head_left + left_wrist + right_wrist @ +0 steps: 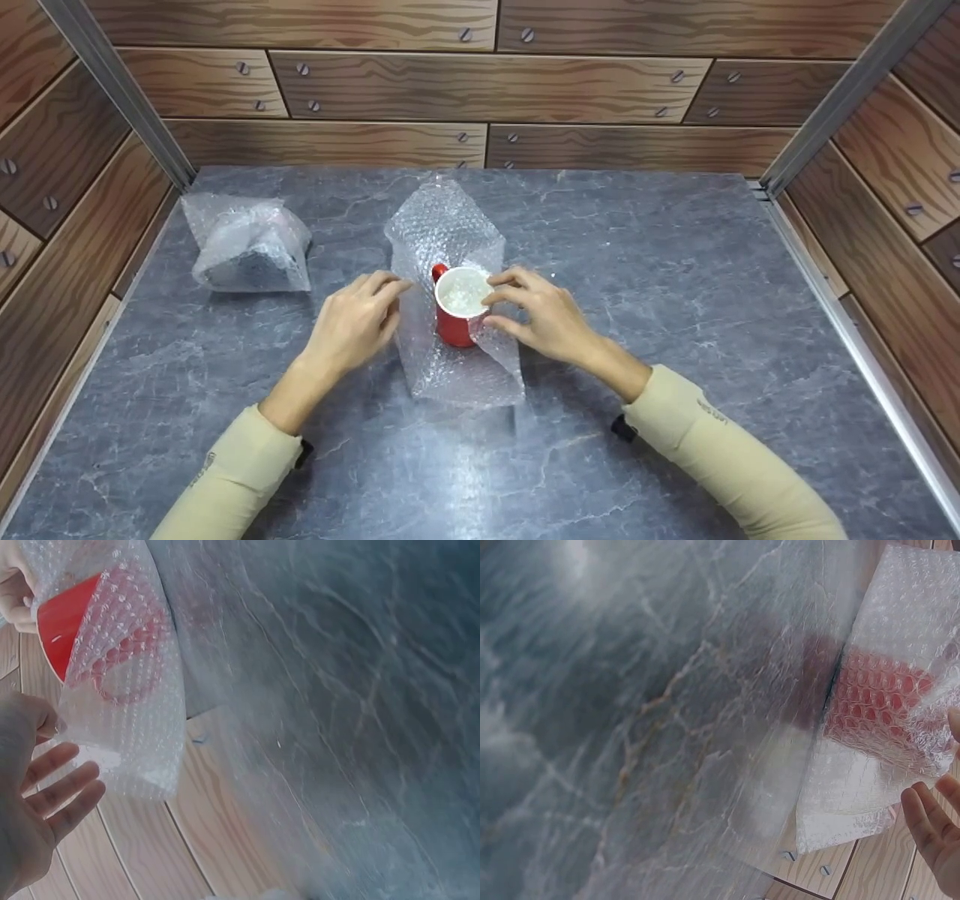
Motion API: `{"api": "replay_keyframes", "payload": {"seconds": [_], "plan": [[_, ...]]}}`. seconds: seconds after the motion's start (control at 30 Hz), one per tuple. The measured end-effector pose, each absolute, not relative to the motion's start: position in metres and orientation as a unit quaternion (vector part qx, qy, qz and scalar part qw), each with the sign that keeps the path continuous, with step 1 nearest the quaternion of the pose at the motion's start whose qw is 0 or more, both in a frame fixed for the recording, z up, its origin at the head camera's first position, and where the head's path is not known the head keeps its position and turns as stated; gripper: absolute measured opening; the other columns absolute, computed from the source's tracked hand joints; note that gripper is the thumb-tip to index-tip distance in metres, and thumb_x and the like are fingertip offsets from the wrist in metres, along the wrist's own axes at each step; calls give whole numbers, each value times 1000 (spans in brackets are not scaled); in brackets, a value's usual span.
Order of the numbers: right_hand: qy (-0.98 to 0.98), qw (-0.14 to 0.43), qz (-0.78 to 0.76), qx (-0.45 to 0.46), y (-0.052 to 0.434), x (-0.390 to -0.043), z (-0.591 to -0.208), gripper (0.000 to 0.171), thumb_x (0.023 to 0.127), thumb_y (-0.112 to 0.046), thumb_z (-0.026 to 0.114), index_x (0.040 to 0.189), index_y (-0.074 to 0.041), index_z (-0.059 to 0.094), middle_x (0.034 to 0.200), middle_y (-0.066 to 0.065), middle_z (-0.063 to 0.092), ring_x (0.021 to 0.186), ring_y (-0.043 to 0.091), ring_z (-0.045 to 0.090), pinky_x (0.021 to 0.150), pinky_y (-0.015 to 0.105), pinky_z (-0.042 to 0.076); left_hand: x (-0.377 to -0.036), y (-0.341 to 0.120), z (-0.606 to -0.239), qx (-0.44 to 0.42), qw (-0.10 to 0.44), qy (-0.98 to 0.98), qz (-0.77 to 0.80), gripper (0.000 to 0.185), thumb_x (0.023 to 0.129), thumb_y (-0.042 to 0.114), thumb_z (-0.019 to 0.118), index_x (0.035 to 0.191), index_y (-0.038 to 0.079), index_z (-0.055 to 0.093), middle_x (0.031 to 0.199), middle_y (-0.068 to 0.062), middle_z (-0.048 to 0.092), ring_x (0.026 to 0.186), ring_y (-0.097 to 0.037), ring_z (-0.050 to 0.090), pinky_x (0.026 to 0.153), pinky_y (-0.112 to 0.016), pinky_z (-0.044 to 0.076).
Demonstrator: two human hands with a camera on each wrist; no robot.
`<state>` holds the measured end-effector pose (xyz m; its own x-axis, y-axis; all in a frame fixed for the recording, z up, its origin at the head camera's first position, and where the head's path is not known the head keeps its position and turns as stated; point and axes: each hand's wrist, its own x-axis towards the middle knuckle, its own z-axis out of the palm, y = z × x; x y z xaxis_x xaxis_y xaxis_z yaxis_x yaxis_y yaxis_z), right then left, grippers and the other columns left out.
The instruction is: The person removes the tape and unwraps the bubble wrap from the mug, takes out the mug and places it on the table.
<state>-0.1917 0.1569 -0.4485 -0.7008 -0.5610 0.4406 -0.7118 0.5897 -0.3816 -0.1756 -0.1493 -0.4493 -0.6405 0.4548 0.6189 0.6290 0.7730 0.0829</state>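
Note:
A red mug (454, 330) with a white inside stands upright on a sheet of bubble wrap (442, 217), its handle (439, 271) pointing to the far left. Clear, crumpled material fills the mug's mouth. My left hand (352, 322) pinches the wrap's left edge between thumb and forefinger, its other fingers spread in the left wrist view. On the other side, my right hand (544, 311) holds the wrap against the mug's right rim with curled fingers. Through raised wrap, the red mug (885, 697) shows in the right wrist view. The right fingertips are partly cut off there.
A bubble-wrapped bundle (255, 251) lies at the far left of the grey marbled table (660, 285); its contents are blurred by the wrap. Wood-patterned panels (487, 86) enclose the back and sides, with metal posts (847, 97) at the corners.

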Motion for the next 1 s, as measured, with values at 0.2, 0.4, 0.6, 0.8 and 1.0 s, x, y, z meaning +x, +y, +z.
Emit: {"api": "replay_keyframes", "payload": {"seconds": [0.2,0.4,0.6,0.8,1.0], "plan": [[-881,135,275,360,157,-192,-449,25,91,-31,82,110,-15,78,129,9,71,111,27,72,89,40,64,-177,-154,-450,-286,308,-896,-146,30,88,4,75,117,9,76,112,-7,77,96,-27,75,75,-39,66],[-881,131,277,360,157,-192,-449,25,91,-31,82,110,-15,78,129,10,71,111,27,72,90,40,64,-178,-159,-450,-268,322,-896,-150,27,87,5,75,114,8,73,110,-8,75,93,-29,73,74,-41,64],[-879,133,279,362,157,-192,-449,24,91,-30,82,109,-15,78,128,10,71,110,26,72,89,39,64,-179,-164,-450,-251,322,-899,-158,32,87,5,77,119,5,71,116,-12,73,98,-32,73,77,-44,64],[-878,136,280,362,157,-192,-450,24,92,-31,81,109,-15,78,128,9,71,109,26,72,85,39,64,-178,-171,-451,-231,310,-908,-160,38,86,6,78,123,5,70,126,-16,70,107,-37,72,80,-48,65],[-880,132,281,360,157,-192,-449,24,91,-31,81,109,-15,78,129,9,71,110,26,72,88,40,64,-175,-179,-454,-221,298,-915,-159,38,84,7,79,122,5,71,134,-21,66,116,-41,69,83,-53,64]]}}
